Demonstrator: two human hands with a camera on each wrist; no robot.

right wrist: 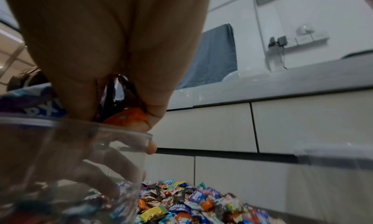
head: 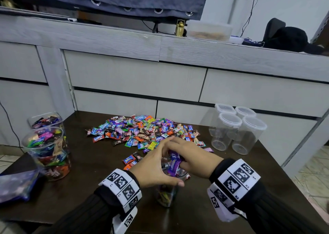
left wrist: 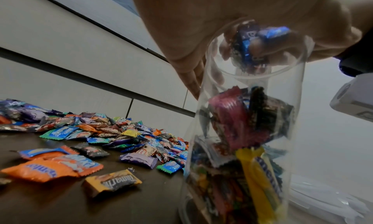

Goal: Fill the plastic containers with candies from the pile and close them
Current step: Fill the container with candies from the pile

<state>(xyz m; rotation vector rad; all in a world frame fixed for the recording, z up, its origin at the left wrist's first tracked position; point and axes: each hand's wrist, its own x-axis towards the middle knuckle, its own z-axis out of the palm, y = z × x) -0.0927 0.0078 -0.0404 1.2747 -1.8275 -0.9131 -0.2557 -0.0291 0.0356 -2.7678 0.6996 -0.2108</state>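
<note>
Directly under the right hand (head: 188,155), whose fingers (right wrist: 80,99) bunch around several candies (head: 173,162), stands the open container (left wrist: 242,131). Left hand (head: 156,168) fingers curl round its rim. Best release low, centred over the mouth, container steadied.

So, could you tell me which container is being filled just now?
The open container between the hands, nearest the person; the four at right are lidded and empty, the two at left already full.

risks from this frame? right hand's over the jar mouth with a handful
1. Right hand holds several candies over a narrow jar; some may spill onto the table.
2. The jar is tall; left hand grips only near its rim, so pushing candy in might tip it.
</note>
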